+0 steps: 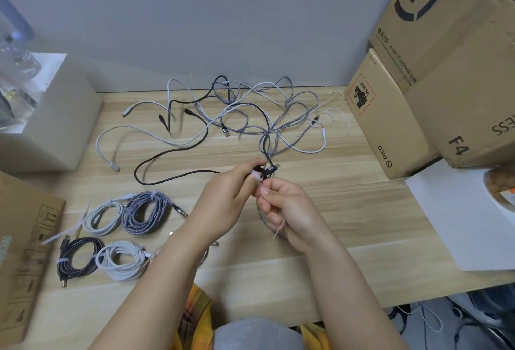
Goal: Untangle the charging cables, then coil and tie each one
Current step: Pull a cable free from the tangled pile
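1. The wooden table (320,210) spreads under your fingers on every side.
2. The cardboard boxes (434,76) stand stacked well to the right of your fingers and beyond them.
3. The tangle of charging cables (250,109), grey, white and black, lies just beyond your fingertips; a black cable (167,154) runs out of it and loops back toward your left fingers.
4. Your left hand (223,202) has its fingers curled together, pinching a small black cable bundle (266,171) at the fingertips, above the table.
5. Your right hand (287,210) sits just beside the left, fingers curled in; thumb and forefinger pinch at a white tie (256,176) touching the bundle. A thin strand sticks out below your right palm; you cannot tell what it belongs to.
6. Four coiled and tied cables lie well to the left of your fingers and nearer you: a grey braided coil (145,211), a pale grey coil (101,217), a black coil (78,260) and a white coil (122,260).
7. Loose white ties (67,232) lie just left of those coils.
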